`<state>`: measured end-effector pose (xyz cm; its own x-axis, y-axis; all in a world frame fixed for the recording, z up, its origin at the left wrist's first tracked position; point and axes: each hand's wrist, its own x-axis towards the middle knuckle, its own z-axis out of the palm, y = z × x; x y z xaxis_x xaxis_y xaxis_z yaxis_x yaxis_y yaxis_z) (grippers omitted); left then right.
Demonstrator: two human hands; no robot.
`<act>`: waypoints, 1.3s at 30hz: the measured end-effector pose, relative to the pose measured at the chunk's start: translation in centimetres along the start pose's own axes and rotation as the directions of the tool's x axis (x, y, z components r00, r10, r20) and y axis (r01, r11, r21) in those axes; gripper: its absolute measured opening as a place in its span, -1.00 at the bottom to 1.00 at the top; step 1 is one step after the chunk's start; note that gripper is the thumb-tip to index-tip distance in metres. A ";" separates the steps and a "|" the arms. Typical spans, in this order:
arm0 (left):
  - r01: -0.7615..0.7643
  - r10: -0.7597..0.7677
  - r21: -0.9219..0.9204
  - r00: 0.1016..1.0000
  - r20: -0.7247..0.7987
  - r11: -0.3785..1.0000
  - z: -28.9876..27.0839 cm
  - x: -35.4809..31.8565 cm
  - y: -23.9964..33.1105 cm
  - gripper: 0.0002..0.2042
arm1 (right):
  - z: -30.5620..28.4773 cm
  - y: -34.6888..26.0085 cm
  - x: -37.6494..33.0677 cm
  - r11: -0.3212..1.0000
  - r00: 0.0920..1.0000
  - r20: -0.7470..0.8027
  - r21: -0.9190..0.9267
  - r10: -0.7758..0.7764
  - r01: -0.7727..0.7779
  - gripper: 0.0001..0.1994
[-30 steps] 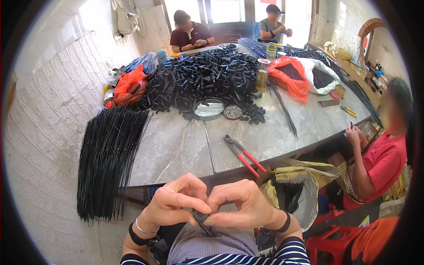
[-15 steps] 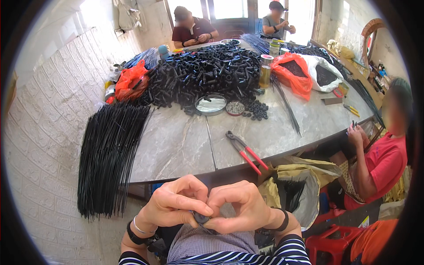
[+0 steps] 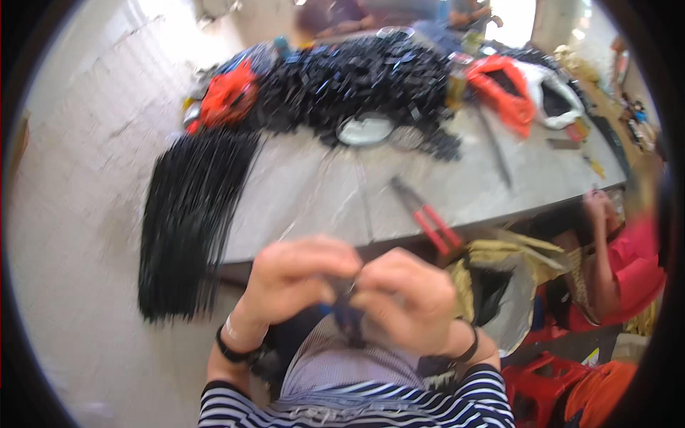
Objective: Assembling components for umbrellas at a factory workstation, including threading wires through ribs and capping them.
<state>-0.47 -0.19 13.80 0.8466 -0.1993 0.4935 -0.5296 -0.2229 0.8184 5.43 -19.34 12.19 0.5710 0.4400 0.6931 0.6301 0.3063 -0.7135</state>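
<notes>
Both hands, the left hand [image 3: 296, 278] and the right hand [image 3: 403, 299], are closed together on a small dark piece [image 3: 347, 314], held just in front of the near edge of the table [image 3: 314, 192]. On the table, beyond the hands, lie red-handled pliers [image 3: 428, 217]. A bundle of black strips [image 3: 189, 214] hangs over its left end. Farther back on the table is a heap of black pieces [image 3: 357, 85].

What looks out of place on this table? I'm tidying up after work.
The bundle of black rods hangs well over the table's left edge toward the floor. The red-handled pliers lie near the front edge. Both hands pinch a small dark piece; blur hides detail.
</notes>
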 end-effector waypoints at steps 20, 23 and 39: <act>0.120 -0.132 -0.058 0.947 -0.292 0.991 0.5 -0.2 -1.5 -0.67 | 2.7 4.1 0.4 0.807 0.920 -0.020 0.486 0.392 -0.334 -0.89; 0.153 -0.165 -0.062 0.915 -0.368 0.986 0.9 0.3 -1.1 -0.67 | 3.7 3.8 -0.9 0.939 0.946 -0.092 0.181 0.311 -0.291 -0.75; 0.147 -0.152 -0.040 0.966 -0.207 0.988 0.3 -2.1 1.1 -0.58 | 3.2 3.7 -1.6 0.691 0.840 0.451 0.504 0.300 -0.518 -0.82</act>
<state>-2.85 -0.36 13.60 0.9099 0.0388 0.4131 -0.3965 -0.2114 0.8933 5.17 -16.22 8.17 0.4316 0.8426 0.3220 -0.1256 0.4096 -0.9036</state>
